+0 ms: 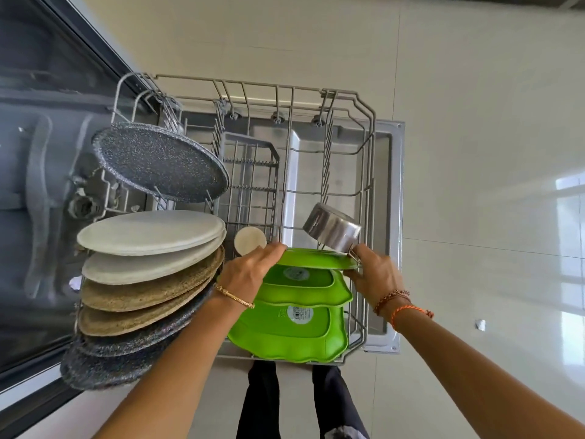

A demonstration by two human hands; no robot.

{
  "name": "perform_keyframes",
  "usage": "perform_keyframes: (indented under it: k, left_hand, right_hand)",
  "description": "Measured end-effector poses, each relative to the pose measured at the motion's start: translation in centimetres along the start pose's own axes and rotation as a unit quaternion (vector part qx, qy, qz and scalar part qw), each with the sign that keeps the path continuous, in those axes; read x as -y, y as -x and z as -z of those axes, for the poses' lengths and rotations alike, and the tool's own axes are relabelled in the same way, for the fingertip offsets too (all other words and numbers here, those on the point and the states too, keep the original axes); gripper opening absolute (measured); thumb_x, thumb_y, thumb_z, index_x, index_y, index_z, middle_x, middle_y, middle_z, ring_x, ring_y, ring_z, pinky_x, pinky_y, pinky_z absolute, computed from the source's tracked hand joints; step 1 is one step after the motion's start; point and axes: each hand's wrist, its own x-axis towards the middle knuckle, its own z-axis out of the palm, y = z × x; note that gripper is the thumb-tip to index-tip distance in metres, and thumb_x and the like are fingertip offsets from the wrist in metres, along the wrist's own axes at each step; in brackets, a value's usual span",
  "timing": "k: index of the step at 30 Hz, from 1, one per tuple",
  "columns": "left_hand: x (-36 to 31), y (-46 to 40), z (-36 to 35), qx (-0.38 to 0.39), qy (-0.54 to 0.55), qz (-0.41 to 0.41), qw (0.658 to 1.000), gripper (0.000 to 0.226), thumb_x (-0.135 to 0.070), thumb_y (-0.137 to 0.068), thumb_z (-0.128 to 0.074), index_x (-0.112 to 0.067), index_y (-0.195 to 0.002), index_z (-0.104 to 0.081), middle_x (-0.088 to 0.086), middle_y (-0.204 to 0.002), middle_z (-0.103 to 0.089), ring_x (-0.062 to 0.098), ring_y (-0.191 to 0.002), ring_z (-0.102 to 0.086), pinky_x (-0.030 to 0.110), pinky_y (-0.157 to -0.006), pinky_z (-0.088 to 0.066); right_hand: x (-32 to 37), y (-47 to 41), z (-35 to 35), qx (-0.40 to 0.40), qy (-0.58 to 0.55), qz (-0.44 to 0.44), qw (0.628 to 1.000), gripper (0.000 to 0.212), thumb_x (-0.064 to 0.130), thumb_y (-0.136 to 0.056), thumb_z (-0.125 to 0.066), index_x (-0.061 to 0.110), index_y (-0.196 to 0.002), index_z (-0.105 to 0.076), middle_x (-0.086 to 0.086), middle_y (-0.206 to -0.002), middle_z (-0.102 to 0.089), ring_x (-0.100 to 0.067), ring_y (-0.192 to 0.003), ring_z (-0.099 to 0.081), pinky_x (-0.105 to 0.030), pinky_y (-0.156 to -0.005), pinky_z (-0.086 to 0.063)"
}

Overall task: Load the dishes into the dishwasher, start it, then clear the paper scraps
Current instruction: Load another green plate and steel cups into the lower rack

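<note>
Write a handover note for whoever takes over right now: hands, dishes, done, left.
Left hand and right hand grip opposite edges of a green plate, held over the pulled-out lower rack.
Racked already: two more green plates nearer the person, a row of round plates on the left, a speckled dark plate behind them, a steel bowl tilted on the tines.
Left: seat this plate, push the rack in, close the door, start the machine, clear the paper scraps.

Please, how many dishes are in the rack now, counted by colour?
Dark speckled plates: 3
White plates: 2
Tan plates: 2
Green plates: 3
Steel bowl: 1
Small cream dish: 1
Total: 12
</note>
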Motion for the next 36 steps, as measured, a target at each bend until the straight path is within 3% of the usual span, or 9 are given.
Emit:
perform_keyframes:
  k: [5, 10, 12, 15, 20, 22, 27, 31, 36]
  left_hand:
    - [-0.1, 0.2, -0.1, 0.009, -0.022, -0.007, 1.000, 0.052, 0.013, -0.066, -0.062, -0.017, -0.107, -0.049, 0.002, -0.085, -0.074, 0.017, -0.047, -0.066, 0.028, -0.030, -0.048]
    - [1.6, 0.4, 0.0, 0.146, -0.023, -0.024, 0.989, 0.077, 0.002, -0.031, -0.091, -0.020, -0.102, -0.071, -0.004, -0.083, -0.074, 0.012, -0.044, -0.065, 0.027, -0.031, -0.048]
    - [1.5, 0.4, 0.4, 0.228, -0.005, 0.019, 0.973, 0.076, -0.001, -0.057, -0.083, -0.022, -0.125, -0.057, 0.000, -0.111, -0.069, 0.012, -0.081, -0.071, 0.028, -0.059, -0.059]
    - [0.8, 0.1, 1.0, 0.349, 0.002, 0.077, 0.934, 0.062, 0.001, -0.096, -0.035, -0.027, -0.147, -0.013, -0.005, -0.152, -0.027, 0.014, -0.129, -0.044, 0.031, -0.099, -0.045]
    - [0.3, -0.2, 1.4, 0.285, 0.034, 0.154, 0.945, 0.057, 0.000, -0.097, -0.032, -0.032, -0.144, -0.027, -0.014, -0.148, -0.034, 0.019, -0.122, -0.051, 0.035, -0.097, -0.046]
    - [0.1, -0.4, 1.5, 0.317, 0.060, 0.156, 0.933, 0.058, 0.003, -0.095, -0.034, -0.028, -0.143, -0.030, -0.008, -0.147, -0.036, 0.020, -0.128, -0.046, 0.038, -0.101, -0.042]
    - [-0.4, -0.5, 2.6, 0.315, 0.004, 0.119, 0.942, 0.060, 0.006, -0.093, -0.034, -0.024, -0.145, -0.025, -0.002, -0.144, -0.038, 0.021, -0.122, -0.048, 0.035, -0.095, -0.046]
    - [-0.2, -1.0, 3.7, 0.293, 0.042, 0.168, 0.940, 0.060, 0.009, -0.088, -0.039, -0.021, -0.140, -0.033, -0.004, -0.142, -0.039, 0.020, -0.121, -0.047, 0.031, -0.094, -0.045]
    - [1.7, -1.2, 4.9, 0.170, 0.067, 0.231, 0.956, 0.048, 0.010, -0.077, -0.054, -0.010, -0.120, -0.057, 0.007, -0.122, -0.058, 0.028, -0.110, -0.056, 0.037, -0.086, -0.050]
  right_hand:
    - [-0.4, -0.3, -0.2, -0.023, -0.069, 0.007, 0.997, 0.043, 0.017, -0.067, -0.081, 0.006, -0.104, -0.061, -0.012, -0.094, -0.070, -0.033, -0.084, -0.065, -0.033, -0.071, -0.048]
    - [-0.6, -0.5, 0.6, 0.028, -0.102, 0.034, 0.994, 0.059, 0.022, -0.057, -0.088, 0.009, -0.107, -0.059, -0.001, -0.106, -0.065, -0.020, -0.084, -0.058, -0.021, -0.071, -0.038]
    - [-0.8, -0.5, 0.8, 0.069, -0.093, 0.043, 0.992, 0.063, 0.028, -0.053, -0.089, 0.011, -0.106, -0.059, 0.002, -0.102, -0.062, -0.019, -0.091, -0.058, -0.020, -0.075, -0.037]
    - [-0.6, -0.4, 1.1, 0.065, -0.103, 0.050, 0.991, 0.058, 0.030, -0.051, -0.089, 0.011, -0.098, -0.060, 0.006, -0.093, -0.058, -0.013, -0.084, -0.057, -0.014, -0.070, -0.036]
    - [1.4, -1.2, 1.9, -0.008, -0.174, 0.057, 0.983, 0.051, 0.052, -0.056, -0.081, 0.016, -0.082, -0.054, 0.014, -0.070, -0.051, 0.002, -0.051, -0.039, -0.008, -0.050, -0.038]
    - [2.3, -1.6, 2.1, -0.030, -0.186, 0.071, 0.980, 0.053, 0.068, -0.061, -0.054, 0.018, -0.078, -0.053, 0.016, -0.070, -0.052, 0.004, -0.051, -0.041, -0.010, -0.049, -0.037]
    - [4.3, -2.8, 2.1, -0.039, -0.138, 0.072, 0.987, 0.037, 0.058, -0.081, -0.030, 0.025, -0.064, -0.033, 0.009, -0.057, -0.041, -0.012, -0.054, -0.042, -0.026, -0.052, -0.028]
    - [6.3, -4.4, 1.7, -0.038, -0.137, 0.015, 0.990, 0.034, 0.037, -0.099, -0.032, 0.012, -0.078, -0.041, 0.000, -0.066, -0.045, -0.026, -0.073, -0.047, -0.031, -0.062, -0.029]
    - [9.9, -6.8, 1.0, -0.007, -0.179, -0.132, 0.975, 0.041, 0.037, -0.098, -0.031, 0.003, -0.113, -0.049, -0.021, -0.117, -0.057, -0.035, -0.108, -0.052, -0.034, -0.080, -0.037]
